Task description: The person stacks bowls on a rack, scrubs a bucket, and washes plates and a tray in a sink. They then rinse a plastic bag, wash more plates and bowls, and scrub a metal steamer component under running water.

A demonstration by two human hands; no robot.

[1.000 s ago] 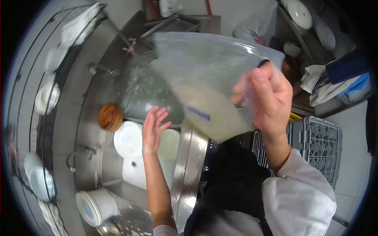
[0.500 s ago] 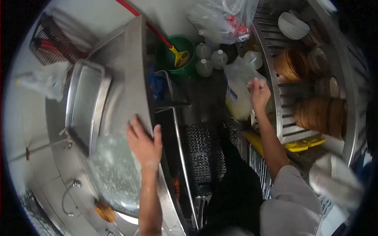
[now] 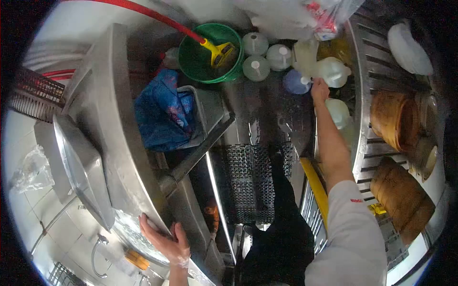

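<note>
My left hand (image 3: 164, 242) rests on the front rim of a stainless steel sink (image 3: 138, 167), fingers stretched and thumb apart. Water stands in the basin (image 3: 131, 229) beside it. My right hand (image 3: 320, 90) reaches down to the floor with its fingers closed at the top of a plastic jug. Right at the fingertips are a bluish jug (image 3: 296, 83) with a white cap and a pale translucent jug (image 3: 334, 72). The exact hold is partly hidden by the hand. Another pale jug (image 3: 337, 113) stands beside my forearm.
A green bucket (image 3: 191, 66) holds a yellow-headed tool with a red handle. Several capped jugs (image 3: 256, 68) stand beside it. Blue cloth (image 3: 162, 112) lies over a grey bin (image 3: 210, 107). A slatted metal rack (image 3: 360, 95) carries bamboo steamers (image 3: 392, 119). A black perforated mat (image 3: 250, 181) covers the floor.
The view has shifted. My right hand has moved down among the jugs; the translucent plastic bag beneath it before is no longer seen there. My left hand stays on the sink rim.
</note>
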